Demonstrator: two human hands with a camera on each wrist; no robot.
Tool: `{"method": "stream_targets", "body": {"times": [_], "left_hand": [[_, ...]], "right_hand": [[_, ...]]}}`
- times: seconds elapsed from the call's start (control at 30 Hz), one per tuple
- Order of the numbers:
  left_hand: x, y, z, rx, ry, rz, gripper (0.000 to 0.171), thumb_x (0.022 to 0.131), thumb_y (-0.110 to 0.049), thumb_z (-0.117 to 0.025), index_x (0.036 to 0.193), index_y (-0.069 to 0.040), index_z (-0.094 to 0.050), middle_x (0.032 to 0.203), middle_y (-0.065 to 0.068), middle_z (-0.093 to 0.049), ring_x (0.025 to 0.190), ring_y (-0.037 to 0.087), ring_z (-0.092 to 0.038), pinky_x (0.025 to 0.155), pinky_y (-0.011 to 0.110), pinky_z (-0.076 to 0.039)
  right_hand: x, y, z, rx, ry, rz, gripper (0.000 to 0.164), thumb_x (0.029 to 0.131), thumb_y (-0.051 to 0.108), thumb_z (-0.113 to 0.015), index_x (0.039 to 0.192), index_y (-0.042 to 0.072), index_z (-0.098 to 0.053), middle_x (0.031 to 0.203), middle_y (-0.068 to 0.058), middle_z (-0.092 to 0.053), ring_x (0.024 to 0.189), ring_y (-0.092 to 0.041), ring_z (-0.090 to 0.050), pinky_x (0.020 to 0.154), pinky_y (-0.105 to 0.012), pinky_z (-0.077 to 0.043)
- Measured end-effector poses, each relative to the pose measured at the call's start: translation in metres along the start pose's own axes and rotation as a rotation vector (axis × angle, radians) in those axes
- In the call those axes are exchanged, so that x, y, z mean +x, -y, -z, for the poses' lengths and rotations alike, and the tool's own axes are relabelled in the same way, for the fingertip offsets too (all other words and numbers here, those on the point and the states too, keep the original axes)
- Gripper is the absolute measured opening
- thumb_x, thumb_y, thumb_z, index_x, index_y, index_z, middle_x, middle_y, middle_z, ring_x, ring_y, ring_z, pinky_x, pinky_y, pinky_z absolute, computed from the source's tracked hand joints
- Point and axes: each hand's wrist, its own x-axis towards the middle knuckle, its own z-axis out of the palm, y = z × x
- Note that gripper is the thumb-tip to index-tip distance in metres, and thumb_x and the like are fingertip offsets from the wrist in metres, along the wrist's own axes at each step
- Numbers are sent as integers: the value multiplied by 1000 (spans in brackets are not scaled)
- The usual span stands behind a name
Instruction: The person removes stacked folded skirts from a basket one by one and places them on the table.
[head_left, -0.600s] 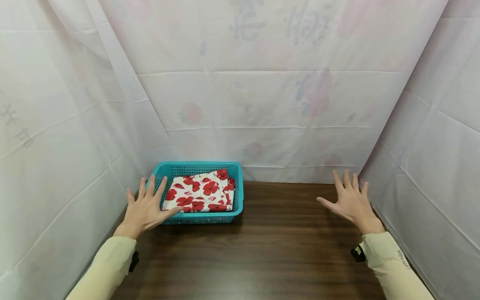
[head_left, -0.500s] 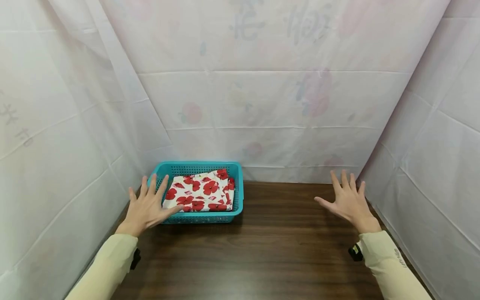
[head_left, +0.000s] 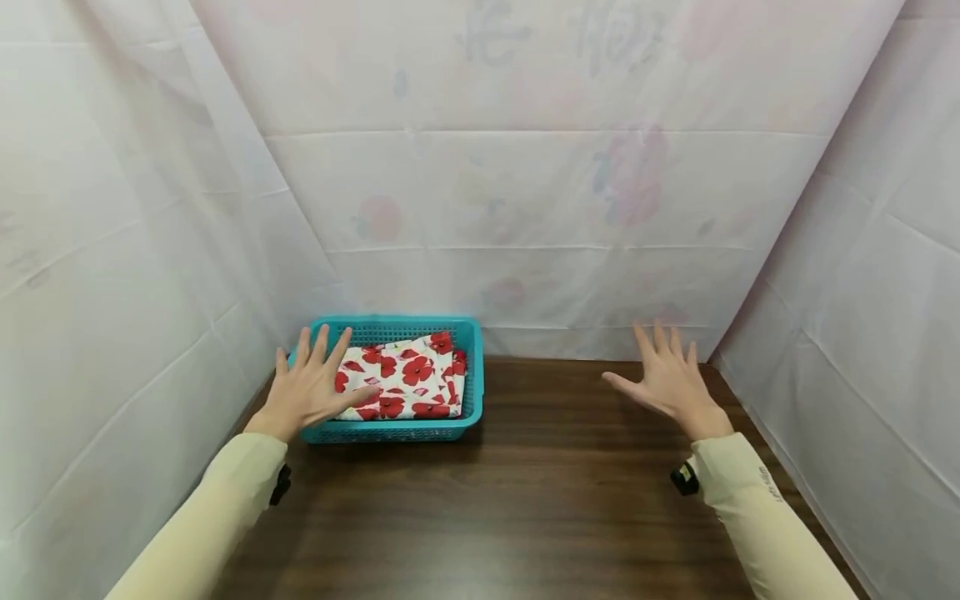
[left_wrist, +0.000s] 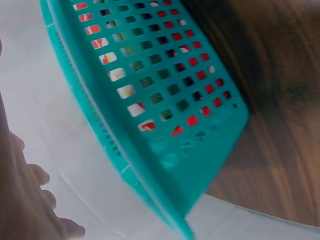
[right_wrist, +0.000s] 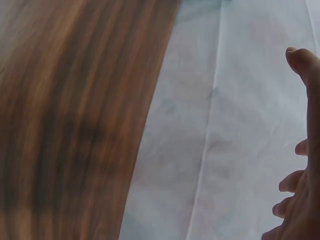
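Note:
A teal plastic basket (head_left: 438, 430) with perforated walls stands at the back left of the table. In it lies a folded white cloth (head_left: 408, 387) printed with red flowers. My left hand (head_left: 307, 389), fingers spread, is held over the basket's left side and hides part of its rim and of the cloth. In the left wrist view the basket wall (left_wrist: 145, 95) shows close by, the hand at the left edge. Over the right part of the table my right hand (head_left: 671, 387) is spread out, holding nothing and well apart from the basket.
The dark wooden table (head_left: 510, 508) reaches to a hanging white sheet (head_left: 525, 200) with faint prints at the back. More white sheeting hangs at the left (head_left: 127, 275) and the right (head_left: 862, 275), near both forearms.
Both hands have moved inward and slightly forward, the left one further over the basket. The right hand has shifted left. The head view has tilted slightly; basket and cloth stay in place.

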Motion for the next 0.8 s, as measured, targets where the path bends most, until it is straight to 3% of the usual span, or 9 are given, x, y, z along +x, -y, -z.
{"method": "stream_targets", "body": {"times": [0.23, 0.53, 0.8], "left_hand": [[1, 2, 11, 14, 54, -8, 110, 87, -83, -47, 167, -16, -14, 168, 30, -13, 153, 57, -5, 113, 83, -1], [22, 7, 23, -9, 89, 25, 110, 87, -86, -43, 166, -15, -16, 165, 33, -21, 149, 60, -14, 111, 84, -15], [30, 11, 19, -11, 97, 22, 110, 88, -85, -43, 166, -14, -15, 162, 33, -27, 148, 59, -20, 110, 82, -23]], "right_hand": [[27, 53, -11, 122, 41, 35, 107, 90, 80, -51, 167, 16, -14, 168, -28, -19, 153, -57, -14, 117, -77, -16], [62, 109, -8, 224, 45, 102, 109, 89, 82, -50, 167, 15, -13, 171, -19, -20, 157, -43, -20, 121, -67, -25], [82, 156, -21, 324, 47, 137, 107, 88, 81, -52, 168, 25, -8, 170, -15, -25, 155, -36, -27, 121, -60, -31]]}}
